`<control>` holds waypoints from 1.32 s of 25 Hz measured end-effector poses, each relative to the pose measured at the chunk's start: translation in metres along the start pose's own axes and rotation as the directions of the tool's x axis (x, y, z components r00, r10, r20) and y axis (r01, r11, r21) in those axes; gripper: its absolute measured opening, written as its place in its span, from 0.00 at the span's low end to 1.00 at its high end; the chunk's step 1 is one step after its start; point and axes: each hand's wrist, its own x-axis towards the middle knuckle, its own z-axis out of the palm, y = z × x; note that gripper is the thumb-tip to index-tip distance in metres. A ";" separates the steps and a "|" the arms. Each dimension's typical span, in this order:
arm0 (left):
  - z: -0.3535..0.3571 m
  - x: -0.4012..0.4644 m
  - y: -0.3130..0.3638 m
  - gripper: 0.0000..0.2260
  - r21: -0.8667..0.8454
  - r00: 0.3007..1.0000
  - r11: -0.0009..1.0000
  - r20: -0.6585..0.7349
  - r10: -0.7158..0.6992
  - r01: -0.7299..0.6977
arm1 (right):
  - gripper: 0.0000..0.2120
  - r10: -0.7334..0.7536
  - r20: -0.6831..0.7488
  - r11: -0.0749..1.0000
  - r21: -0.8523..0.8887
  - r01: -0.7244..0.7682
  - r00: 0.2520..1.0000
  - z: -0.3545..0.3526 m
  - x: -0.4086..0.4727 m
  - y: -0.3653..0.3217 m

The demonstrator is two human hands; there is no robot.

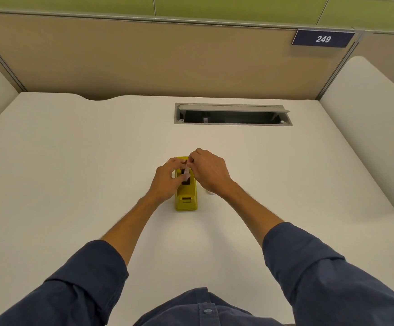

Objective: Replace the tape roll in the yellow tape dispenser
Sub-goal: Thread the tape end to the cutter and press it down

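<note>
Nearest the camera, two dark blue sleeves (308, 267) are rolled to the forearm above a white desk (73, 172). Mid-desk stands the yellow tape dispenser (186, 198), a narrow block lying lengthwise away from the person, its near end carrying a small ribbed cutter step and its top open on a dark slot. The left hand (167, 177) curls at the dispenser's left side, thumb and forefinger pinching the near end of a clear tape strip (186, 171). The right hand (209, 171) arches over the far right side, its fingertips pinching the strip's far end. A small pale object (210, 192), perhaps a tape roll, peeks out under the right wrist. Beyond lies a grey cable hatch (233, 114) with its lid up, then a tan partition (144, 55) bearing a blue plate marked 249 (323, 38).
</note>
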 end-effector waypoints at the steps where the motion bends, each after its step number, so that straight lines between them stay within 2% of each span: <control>1: 0.000 0.001 0.000 0.07 0.003 1.000 1.000 -0.006 -0.013 0.013 | 0.09 -0.005 0.005 1.000 -0.004 0.005 1.000 0.001 -0.001 0.000; 4: 0.000 0.001 -0.002 0.09 0.014 0.999 0.999 -0.015 -0.033 0.033 | 0.09 -0.014 0.013 1.000 0.004 0.014 1.000 0.002 -0.001 0.000; 9: 0.000 0.001 -0.003 0.19 0.002 1.000 1.000 -0.011 -0.006 0.006 | 0.10 0.008 0.012 1.000 0.002 -0.008 1.000 0.005 0.000 0.000; 15: 0.000 0.002 -0.004 0.12 0.003 1.000 1.000 0.002 0.021 -0.021 | 0.08 0.007 0.018 1.000 0.008 -0.007 1.000 0.006 0.001 0.000; 21: 0.001 0.003 -0.004 0.09 0.012 1.000 1.000 -0.014 -0.025 0.025 | 0.09 0.005 0.034 1.000 0.007 -0.005 0.999 0.008 -0.002 -0.001; 27: 0.000 0.002 -0.002 0.13 0.011 1.000 1.000 -0.010 0.003 -0.003 | 0.09 -0.002 0.043 1.000 0.001 0.002 0.999 0.010 -0.004 -0.001; 33: 0.001 0.004 0.000 0.12 0.002 1.000 1.000 -0.018 -0.007 0.007 | 0.09 -0.007 0.040 1.000 0.006 0.007 0.999 0.011 -0.005 -0.001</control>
